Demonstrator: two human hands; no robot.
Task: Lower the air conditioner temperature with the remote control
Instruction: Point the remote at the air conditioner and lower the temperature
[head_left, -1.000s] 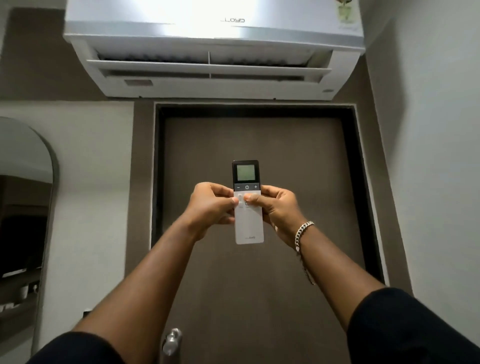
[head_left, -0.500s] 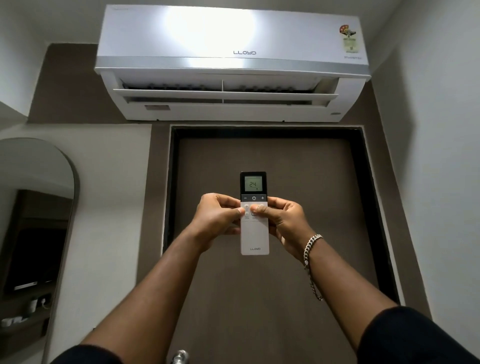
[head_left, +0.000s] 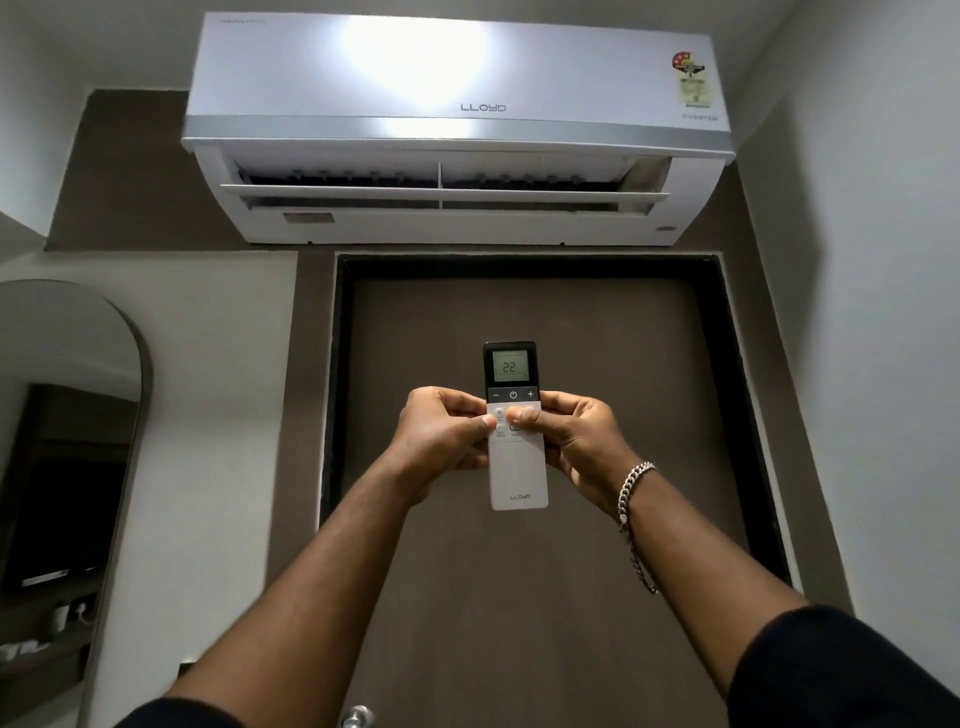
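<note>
1. there is one view only, from a wide-angle camera worn on the person's head; no second view shares the scene.
2. it faces forward and tilts upward, toward the door and the air conditioner mounted above it.
3. both forearms reach in from the bottom corners, and the remote control sits near mid-frame, close to the lens.
4. the wide lens bows the side walls inward; a mirror shows at the left edge.

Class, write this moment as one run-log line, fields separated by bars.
hands: left hand and right hand both hold remote control | display: 22 | thumbs: below minus/plus row | air conditioner: flap open
</note>
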